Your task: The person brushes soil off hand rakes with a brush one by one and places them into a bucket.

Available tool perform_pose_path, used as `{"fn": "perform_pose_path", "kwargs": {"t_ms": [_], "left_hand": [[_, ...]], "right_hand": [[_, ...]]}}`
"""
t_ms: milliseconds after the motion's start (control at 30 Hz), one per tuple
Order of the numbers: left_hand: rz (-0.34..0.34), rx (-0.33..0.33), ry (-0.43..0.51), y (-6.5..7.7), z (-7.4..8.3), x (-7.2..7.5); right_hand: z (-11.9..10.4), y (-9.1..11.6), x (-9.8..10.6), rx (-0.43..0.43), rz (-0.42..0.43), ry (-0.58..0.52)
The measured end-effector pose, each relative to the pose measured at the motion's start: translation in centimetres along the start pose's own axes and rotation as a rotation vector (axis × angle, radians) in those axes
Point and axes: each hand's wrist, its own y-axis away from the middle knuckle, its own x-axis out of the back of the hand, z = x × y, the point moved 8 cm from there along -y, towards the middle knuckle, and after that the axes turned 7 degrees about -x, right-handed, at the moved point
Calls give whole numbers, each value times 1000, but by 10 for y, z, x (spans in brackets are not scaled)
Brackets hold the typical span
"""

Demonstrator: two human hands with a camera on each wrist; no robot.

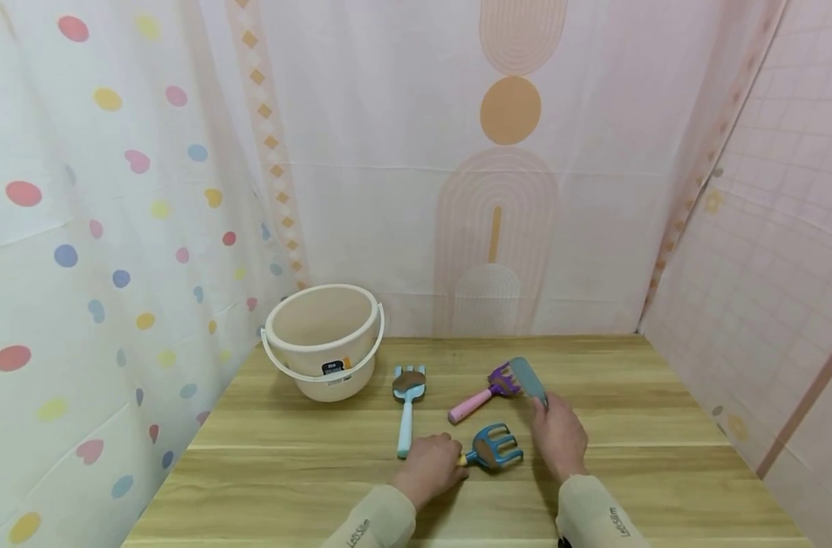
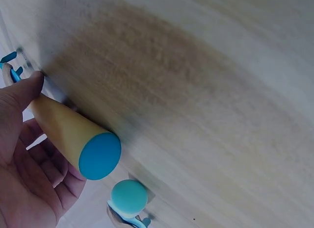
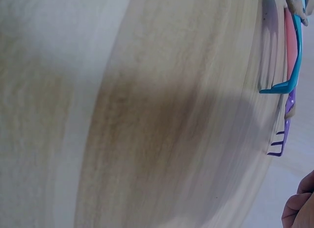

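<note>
My left hand (image 1: 429, 466) grips the yellow handle (image 2: 64, 127) of a small blue garden rake (image 1: 492, 447), thumb near its neck. The rake's tines point right, and a brown patch covers its head. In my right hand (image 1: 561, 435) is a flat grey-blue tool with a rounded blade (image 1: 527, 379); its handle is hidden in the hand. The blade's tip overlaps the tines of a purple rake (image 1: 503, 379) with a pink handle (image 1: 469, 406). Left of these lies a light blue rake (image 1: 407, 411), also brown-patched, its handle end close to my left hand.
A cream bucket (image 1: 329, 358) with its carrying handle lowered stands at the table's back left. The wood-grain table (image 1: 285, 472) ends at a patterned curtain (image 1: 388, 228) behind, with a dotted curtain (image 1: 100, 304) on the left and a checked one (image 1: 765, 304) on the right.
</note>
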Motion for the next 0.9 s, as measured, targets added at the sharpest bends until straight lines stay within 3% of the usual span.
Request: {"fn": "perform_pose_path", "kwargs": {"t_ms": [267, 633, 800, 900], "left_hand": [[15, -20, 3, 0, 0, 2], [32, 25, 230, 2, -10, 7], [23, 45, 229, 3, -14, 10], [60, 47, 222, 6, -17, 14]], "right_hand": [[-4, 2, -3, 24, 3, -13], [-5, 4, 2, 24, 22, -28], [-9, 6, 3, 40, 31, -27], [-13, 8, 5, 46, 43, -31]]}}
